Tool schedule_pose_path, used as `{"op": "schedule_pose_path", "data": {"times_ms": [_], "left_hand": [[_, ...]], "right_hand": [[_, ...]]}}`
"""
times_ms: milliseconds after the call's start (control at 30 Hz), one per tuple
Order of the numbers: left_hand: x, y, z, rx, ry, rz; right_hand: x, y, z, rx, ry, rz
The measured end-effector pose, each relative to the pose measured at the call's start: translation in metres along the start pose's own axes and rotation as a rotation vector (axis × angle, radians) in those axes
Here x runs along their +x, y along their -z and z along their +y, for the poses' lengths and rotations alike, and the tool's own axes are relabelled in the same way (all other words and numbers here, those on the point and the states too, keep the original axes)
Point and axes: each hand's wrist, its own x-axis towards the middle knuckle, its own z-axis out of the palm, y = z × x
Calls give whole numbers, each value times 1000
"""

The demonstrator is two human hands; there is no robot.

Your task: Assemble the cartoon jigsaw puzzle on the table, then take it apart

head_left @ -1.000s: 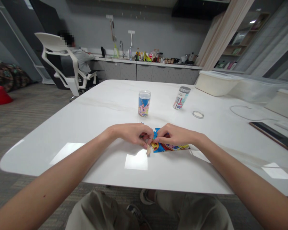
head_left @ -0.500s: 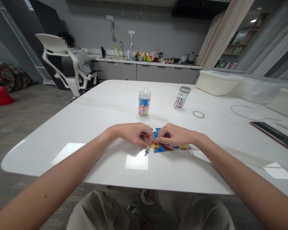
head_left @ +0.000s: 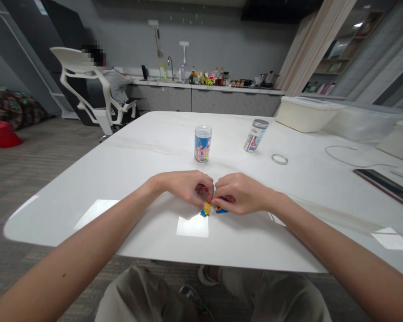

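Note:
My left hand (head_left: 193, 188) is closed in a pinch on a small blue and yellow cluster of jigsaw puzzle pieces (head_left: 206, 209). Close beside it, my right hand (head_left: 242, 193) has its fingers curled over another blue and red puzzle section (head_left: 221, 208), most of which is hidden under the fingers and palm. The fingertips of both hands nearly meet over the white table. Beyond them stands a clear canister (head_left: 202, 145) with a colourful cartoon picture, its top uncovered. A second canister (head_left: 256, 135) with a grey lid stands further right, near a loose ring-shaped lid (head_left: 280, 159).
A phone or tablet (head_left: 387, 188) and a white cable (head_left: 342, 154) lie at the right. Lidded cream bins (head_left: 305, 116) line the far right side. A person sits in a white office chair (head_left: 102, 96) at the back left, by a kitchen counter (head_left: 208, 89).
The puzzle strip that stretched rightward beneath my right hand no longer shows there; only a short section is visible. The pieces at my left hand have turned to show their printed face.

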Motion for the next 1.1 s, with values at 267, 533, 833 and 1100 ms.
{"op": "schedule_pose_path", "data": {"times_ms": [267,533,833,1100], "left_hand": [[-2,3,-1,-41,31,-19],[-2,4,-4,-78,14,-15],[-1,2,-5,-73,24,-41],[0,0,-2,-97,106,-55]], "right_hand": [[1,-1,-19,141,-59,-141],[1,5,-19,165,-116,-296],[0,3,-17,206,-134,-332],[1,4,-18,209,-164,-344]]}}
